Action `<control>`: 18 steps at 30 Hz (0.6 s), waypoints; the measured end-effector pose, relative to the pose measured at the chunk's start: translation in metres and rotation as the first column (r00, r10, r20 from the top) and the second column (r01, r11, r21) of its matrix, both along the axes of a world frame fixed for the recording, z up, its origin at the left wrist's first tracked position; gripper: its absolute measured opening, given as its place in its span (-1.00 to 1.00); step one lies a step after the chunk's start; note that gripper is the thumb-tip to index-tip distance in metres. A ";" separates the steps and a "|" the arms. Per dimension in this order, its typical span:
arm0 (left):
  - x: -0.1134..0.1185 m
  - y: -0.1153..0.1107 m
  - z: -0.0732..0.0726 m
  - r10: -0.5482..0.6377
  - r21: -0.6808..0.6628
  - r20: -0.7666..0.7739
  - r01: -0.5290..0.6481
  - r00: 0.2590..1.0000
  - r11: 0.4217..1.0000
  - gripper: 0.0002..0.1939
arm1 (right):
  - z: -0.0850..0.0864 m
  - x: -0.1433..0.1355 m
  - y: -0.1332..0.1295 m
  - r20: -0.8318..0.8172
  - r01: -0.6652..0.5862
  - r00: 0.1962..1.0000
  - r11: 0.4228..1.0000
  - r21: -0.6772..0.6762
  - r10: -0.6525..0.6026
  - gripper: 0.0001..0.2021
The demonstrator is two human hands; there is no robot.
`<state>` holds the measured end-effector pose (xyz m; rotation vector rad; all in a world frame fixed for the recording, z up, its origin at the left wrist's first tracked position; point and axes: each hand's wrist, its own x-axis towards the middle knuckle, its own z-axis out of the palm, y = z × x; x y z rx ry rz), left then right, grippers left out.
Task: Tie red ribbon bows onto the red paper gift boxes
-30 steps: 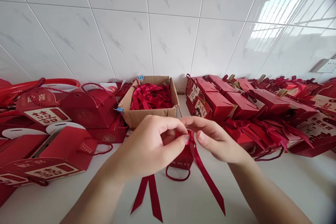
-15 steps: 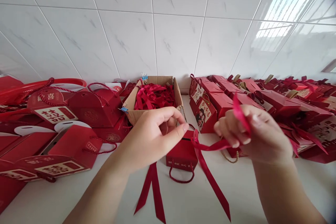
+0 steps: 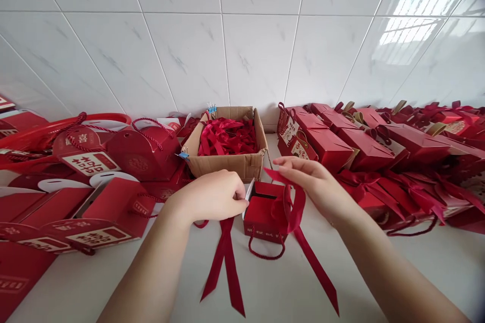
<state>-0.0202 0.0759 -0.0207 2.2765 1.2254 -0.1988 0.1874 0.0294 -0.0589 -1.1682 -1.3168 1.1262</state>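
Note:
A small red gift box (image 3: pixel 265 214) with a rope handle stands on the white table, its top partly open. My left hand (image 3: pixel 215 194) is closed at the box's left side, fingertips against a pale flap; what it pinches is hidden. My right hand (image 3: pixel 308 179) pinches a dark red ribbon (image 3: pixel 297 207) above the box's right side. One ribbon tail (image 3: pixel 316 272) trails down to the right. Two more ribbon tails (image 3: pixel 227 267) hang below my left hand.
Behind the box, a cardboard box (image 3: pixel 223 164) holds a heap of red ribbons. Red gift boxes (image 3: pixel 140 154) are piled at the left. Rows of red boxes (image 3: pixel 364 151), some with bows, stand at the right. A tiled wall (image 3: pixel 261 60) rises behind.
My right hand has moved left, bringing the ribbon over the box. My left hand has lowered to the box's left side. The box top now shows more open.

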 end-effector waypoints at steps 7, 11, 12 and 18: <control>0.000 -0.001 0.003 -0.010 0.007 -0.009 0.010 1.000 1.000 -0.76 | -0.010 -0.012 0.005 0.429 -0.023 0.902 0.998 -0.052 0.044 -0.74; -0.001 0.000 0.003 -0.010 0.003 -0.044 0.010 0.999 1.000 -0.72 | -0.013 -0.016 0.004 0.448 -0.054 0.891 0.997 -0.060 0.075 -0.73; -0.001 0.000 0.003 -0.007 0.003 -0.048 0.008 0.999 1.000 -0.71 | -0.014 -0.016 0.005 0.446 -0.051 0.892 0.996 -0.069 0.077 -0.73; -0.002 -0.001 0.003 -0.024 -0.003 -0.041 0.024 0.999 1.000 -0.73 | -0.017 -0.017 0.008 0.391 -0.064 0.917 0.997 -0.044 0.076 -0.73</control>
